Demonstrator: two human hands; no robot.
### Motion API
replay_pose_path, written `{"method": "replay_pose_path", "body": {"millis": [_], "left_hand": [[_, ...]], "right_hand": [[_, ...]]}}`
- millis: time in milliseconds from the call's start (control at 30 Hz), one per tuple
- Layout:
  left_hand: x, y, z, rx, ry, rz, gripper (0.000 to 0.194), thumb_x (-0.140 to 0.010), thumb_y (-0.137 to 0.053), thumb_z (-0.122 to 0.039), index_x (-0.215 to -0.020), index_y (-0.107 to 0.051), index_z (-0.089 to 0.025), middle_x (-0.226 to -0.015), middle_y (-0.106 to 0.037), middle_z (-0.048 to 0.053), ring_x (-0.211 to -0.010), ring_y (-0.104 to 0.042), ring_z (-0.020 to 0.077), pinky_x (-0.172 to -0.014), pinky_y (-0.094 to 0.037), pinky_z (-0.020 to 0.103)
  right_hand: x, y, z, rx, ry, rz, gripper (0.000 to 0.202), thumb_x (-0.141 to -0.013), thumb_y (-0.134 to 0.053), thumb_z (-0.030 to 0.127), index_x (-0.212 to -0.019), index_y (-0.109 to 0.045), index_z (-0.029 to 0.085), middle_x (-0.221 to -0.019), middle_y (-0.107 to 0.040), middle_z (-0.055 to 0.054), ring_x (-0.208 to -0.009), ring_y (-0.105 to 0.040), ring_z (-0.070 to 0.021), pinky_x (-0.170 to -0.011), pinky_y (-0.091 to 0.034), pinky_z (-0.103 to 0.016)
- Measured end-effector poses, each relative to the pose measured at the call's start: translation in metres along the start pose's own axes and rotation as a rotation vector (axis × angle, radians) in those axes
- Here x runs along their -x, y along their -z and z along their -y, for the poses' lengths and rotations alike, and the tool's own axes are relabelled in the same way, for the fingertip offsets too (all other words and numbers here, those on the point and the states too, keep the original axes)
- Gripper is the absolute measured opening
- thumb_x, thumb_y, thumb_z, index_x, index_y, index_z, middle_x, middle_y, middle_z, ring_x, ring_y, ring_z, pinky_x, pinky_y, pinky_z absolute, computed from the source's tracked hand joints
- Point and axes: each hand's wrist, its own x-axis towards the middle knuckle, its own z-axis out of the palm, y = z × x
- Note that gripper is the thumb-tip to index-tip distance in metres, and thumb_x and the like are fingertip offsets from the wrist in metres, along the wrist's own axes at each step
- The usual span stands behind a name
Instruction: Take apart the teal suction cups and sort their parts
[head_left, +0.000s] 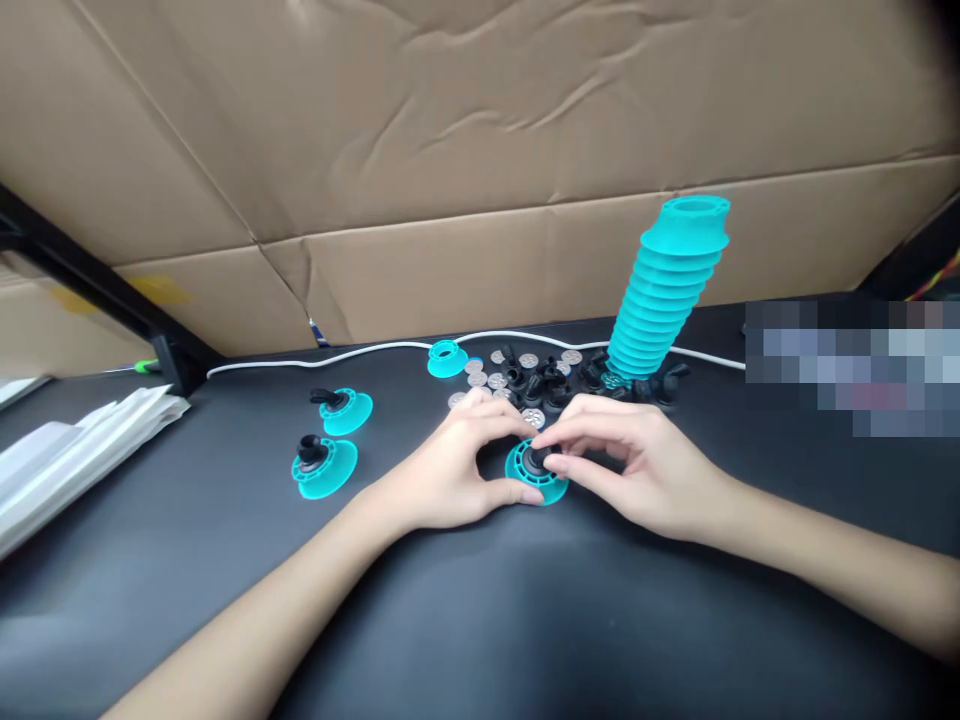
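A turquoise flared ring [553,493] lies on the black table in front of me, wide side down. My left hand [469,460] curves round its left side, thumb at the front edge and fingers behind, gripping it. With thumb and fingertips my right hand [637,460] pinches a black fitting [537,459] at the ring's centre. On the left stand two turquoise rings with black fittings in them, one nearer [330,472] and one farther [351,412]. Behind my hands are a pile of black fittings [555,385] and several silvery discs [478,379].
A tall, leaning stack of turquoise rings [660,300] stands at the back right. One loose ring [447,360] lies near a white cable [360,352]. White packets [97,440] are at far left; cardboard [480,250] rises behind.
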Motion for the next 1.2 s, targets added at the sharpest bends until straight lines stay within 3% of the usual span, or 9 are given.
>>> {"method": "replay_pose_path", "body": {"millis": [567, 667, 733, 867, 933, 1067, 1200], "left_hand": [[0.0, 0.0, 0.001, 0.003, -0.029, 0.014, 0.041, -0.083, -0.091, -0.046, -0.112, -0.076, -0.022, -0.107, -0.075, 0.004, -0.099, -0.057, 0.0249, -0.098, -0.041, 0.041], [0.0, 0.0, 0.002, 0.017, -0.029, 0.0, 0.042, -0.081, -0.092, -0.043, -0.115, -0.077, -0.024, -0.109, -0.076, 0.004, -0.102, -0.059, 0.0252, -0.098, -0.042, 0.041], [0.0, 0.0, 0.003, 0.032, -0.025, -0.013, 0.043, -0.079, -0.094, -0.043, -0.116, -0.079, -0.026, -0.11, -0.077, 0.003, -0.103, -0.06, 0.0253, -0.1, -0.042, 0.041], [-0.001, -0.001, 0.003, 0.023, -0.017, -0.024, 0.042, -0.079, -0.094, -0.044, -0.115, -0.08, -0.027, -0.108, -0.078, 0.002, -0.103, -0.061, 0.0248, -0.1, -0.041, 0.041], [-0.002, -0.003, 0.002, 0.013, -0.013, -0.028, 0.045, -0.079, -0.093, -0.045, -0.119, -0.079, -0.027, -0.107, -0.078, 0.002, -0.102, -0.061, 0.0247, -0.098, -0.041, 0.041], [-0.002, -0.005, 0.003, 0.02, -0.024, -0.057, 0.043, -0.078, -0.094, -0.045, -0.112, -0.079, -0.023, -0.105, -0.078, 0.003, -0.099, -0.061, 0.0239, -0.094, -0.042, 0.039], [-0.001, -0.007, 0.003, 0.021, -0.035, -0.07, 0.039, -0.079, -0.093, -0.045, -0.109, -0.079, -0.024, -0.105, -0.078, 0.002, -0.098, -0.06, 0.0237, -0.093, -0.041, 0.039]], "right_hand": [[-0.008, 0.01, -0.01, -0.118, -0.002, 0.132, 0.02, -0.102, -0.068, 0.031, -0.117, -0.079, 0.023, -0.107, -0.075, -0.007, -0.095, -0.075, -0.0192, -0.082, -0.064, -0.031], [-0.008, 0.008, -0.013, -0.114, 0.017, 0.115, 0.023, -0.104, -0.065, 0.028, -0.122, -0.078, 0.025, -0.117, -0.076, -0.007, -0.104, -0.074, -0.0198, -0.091, -0.063, -0.033], [-0.007, 0.004, -0.014, -0.093, 0.027, 0.07, 0.023, -0.101, -0.07, 0.029, -0.122, -0.078, 0.026, -0.12, -0.074, -0.007, -0.098, -0.074, -0.0195, -0.088, -0.064, -0.035], [-0.007, -0.001, -0.011, 0.069, 0.098, -0.059, 0.02, -0.094, -0.08, 0.027, -0.114, -0.08, 0.026, -0.102, -0.07, -0.005, -0.082, -0.071, -0.0175, -0.078, -0.063, -0.035], [-0.008, -0.001, -0.008, 0.121, 0.136, -0.056, 0.022, -0.097, -0.075, 0.023, -0.118, -0.078, 0.027, -0.099, -0.072, -0.005, -0.087, -0.071, -0.0188, -0.082, -0.062, -0.035], [-0.006, -0.001, -0.003, 0.118, 0.19, 0.029, 0.036, -0.101, -0.065, 0.015, -0.133, -0.071, 0.029, -0.118, -0.076, -0.006, -0.107, -0.073, -0.021, -0.097, -0.061, -0.038], [-0.004, -0.007, -0.002, 0.208, 0.263, -0.01, 0.039, -0.099, -0.068, 0.015, -0.137, -0.068, 0.027, -0.127, -0.074, -0.009, -0.114, -0.072, -0.0238, -0.101, -0.061, -0.041]]}}
